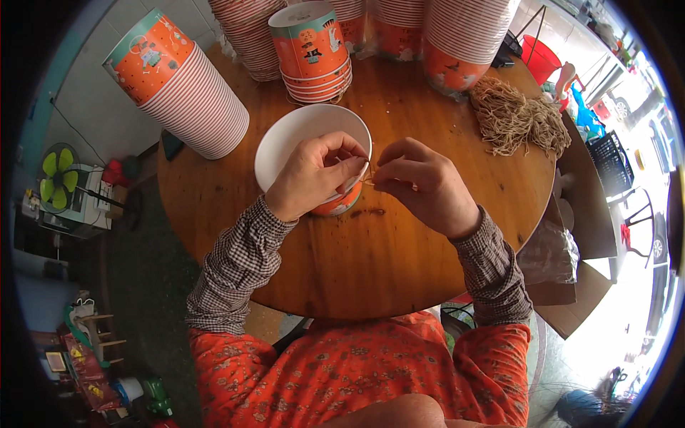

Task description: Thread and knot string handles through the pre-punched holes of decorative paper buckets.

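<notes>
A paper bucket [289, 139], white inside and orange printed outside, stands in front of me with its mouth tilted toward me. At its near right rim my left hand [321, 167] is closed, thumb and fingers pinching the edge. Just right of that rim my right hand [424, 182] is closed in a pinch. A thin brown cord [368, 178] runs from its fingertips to the rim. The cord's path through or around the rim is too small to make out. My fingers partly hide the bucket's near side.
A tall leaning stack of nested buckets [196, 100] stands left. Behind the bucket are upside-down buckets [307, 50] and wrapped stacks [457, 60]. A bundle of beige cords [517, 118] lies at the right of the round wooden table [421, 264]. Cardboard boxes [589, 214] stand beyond its edge.
</notes>
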Motion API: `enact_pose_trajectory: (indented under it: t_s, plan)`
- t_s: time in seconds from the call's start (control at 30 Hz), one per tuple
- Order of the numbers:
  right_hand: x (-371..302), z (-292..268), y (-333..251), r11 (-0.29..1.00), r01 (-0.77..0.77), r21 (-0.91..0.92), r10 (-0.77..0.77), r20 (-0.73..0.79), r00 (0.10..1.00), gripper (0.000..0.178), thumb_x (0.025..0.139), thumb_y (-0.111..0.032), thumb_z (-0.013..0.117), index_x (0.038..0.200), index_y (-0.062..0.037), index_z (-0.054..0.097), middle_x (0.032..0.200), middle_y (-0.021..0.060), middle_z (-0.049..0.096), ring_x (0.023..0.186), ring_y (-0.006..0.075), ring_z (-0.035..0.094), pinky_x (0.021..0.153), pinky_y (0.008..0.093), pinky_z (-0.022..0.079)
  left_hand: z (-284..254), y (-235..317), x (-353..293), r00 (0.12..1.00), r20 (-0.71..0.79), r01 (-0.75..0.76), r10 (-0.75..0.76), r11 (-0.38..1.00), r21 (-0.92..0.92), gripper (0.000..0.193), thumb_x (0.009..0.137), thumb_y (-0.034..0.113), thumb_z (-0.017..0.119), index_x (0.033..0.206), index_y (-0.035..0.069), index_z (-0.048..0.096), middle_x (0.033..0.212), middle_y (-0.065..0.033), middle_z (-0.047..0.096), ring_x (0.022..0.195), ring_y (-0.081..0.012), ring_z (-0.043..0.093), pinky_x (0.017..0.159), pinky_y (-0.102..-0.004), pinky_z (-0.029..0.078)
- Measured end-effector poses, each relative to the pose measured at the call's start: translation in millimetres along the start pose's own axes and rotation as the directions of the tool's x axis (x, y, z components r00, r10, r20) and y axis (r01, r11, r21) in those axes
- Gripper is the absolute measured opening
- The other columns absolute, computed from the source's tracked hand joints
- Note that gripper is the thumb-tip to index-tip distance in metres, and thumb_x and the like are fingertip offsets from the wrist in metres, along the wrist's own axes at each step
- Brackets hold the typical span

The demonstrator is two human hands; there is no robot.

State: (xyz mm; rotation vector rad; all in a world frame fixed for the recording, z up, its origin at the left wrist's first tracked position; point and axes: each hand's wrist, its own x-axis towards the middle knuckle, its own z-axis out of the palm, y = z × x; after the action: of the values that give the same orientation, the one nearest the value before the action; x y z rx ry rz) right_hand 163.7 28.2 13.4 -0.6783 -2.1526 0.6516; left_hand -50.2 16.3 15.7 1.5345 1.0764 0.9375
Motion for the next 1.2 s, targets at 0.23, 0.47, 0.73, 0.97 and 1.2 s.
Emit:
enact_pose_trajectory:
  t_s: [0.23, 0.47, 0.73, 0.97, 1.2]
  plan:
    - [16.4, 8.7, 14.3, 0.86, -0.162, 0.483, 0.194, -0.017, 0.981, 0.008, 0.082, -0.008, 0.071, 0.088, -0.0033, 0.069, 0.084, 0.0018, 0.062, 0.08, 0.0097, 0.06, 0.067, 0.0242, 0.047, 7.0, 8.5, -5.6, 1.0, 0.0, -0.002, 0.002, 0.999, 0.036, 0.013, 0.091, 0.01, 0.062, 0.095, -0.002, 0.064, 0.075, -0.0006, 0.063, 0.065, -0.0043, 0.057, 0.061, -0.02, 0.047]
    - [14.0, 19.3, 16.5, 0.714, -0.258, 0.65, 0.317, 0.028, 0.948, 0.01, 0.083, -0.009, 0.072, 0.088, -0.0007, 0.069, 0.081, 0.0017, 0.064, 0.078, 0.0083, 0.058, 0.069, 0.0245, 0.046, 2.4, 7.8, -13.2, 0.998, -0.002, 0.058, -0.059, 0.987, -0.149, 0.015, 0.091, 0.006, 0.059, 0.101, -0.004, 0.064, 0.086, -0.0042, 0.066, 0.077, -0.0083, 0.063, 0.071, -0.0219, 0.052]
    - [8.7, 35.3, 19.5, 0.784, -0.19, 0.591, 0.314, -0.115, 0.942, 0.009, 0.08, -0.01, 0.074, 0.083, -0.003, 0.07, 0.08, 0.0019, 0.06, 0.074, 0.0081, 0.053, 0.066, 0.0235, 0.043, 4.5, 2.1, -10.2, 0.998, 0.037, 0.047, -0.042, 0.985, -0.165, 0.02, 0.088, 0.007, 0.065, 0.105, -0.004, 0.063, 0.097, -0.0062, 0.067, 0.09, -0.0109, 0.064, 0.081, -0.0237, 0.052]
    - [8.3, 43.0, 17.4, 0.757, -0.203, 0.621, 0.372, -0.154, 0.915, 0.01, 0.079, -0.009, 0.075, 0.083, -0.0017, 0.07, 0.081, 0.0014, 0.058, 0.074, 0.0086, 0.055, 0.065, 0.0237, 0.045, 12.3, -2.7, -8.3, 0.996, -0.061, -0.077, 0.071, 0.992, -0.105, 0.023, 0.087, 0.006, 0.067, 0.107, -0.002, 0.058, 0.097, -0.0052, 0.067, 0.093, -0.011, 0.063, 0.083, -0.0245, 0.052]
    - [3.9, 44.3, 17.1, 0.755, -0.225, 0.615, 0.407, -0.172, 0.897, 0.011, 0.079, -0.008, 0.076, 0.083, -0.0006, 0.069, 0.082, 0.0024, 0.058, 0.077, 0.0088, 0.058, 0.068, 0.0231, 0.049, 19.6, -0.5, -10.9, 0.987, -0.097, -0.111, 0.131, 0.975, 0.19, 0.028, 0.089, 0.002, 0.062, 0.115, -0.003, 0.051, 0.1, -0.0077, 0.065, 0.094, -0.0099, 0.061, 0.084, -0.0239, 0.05]
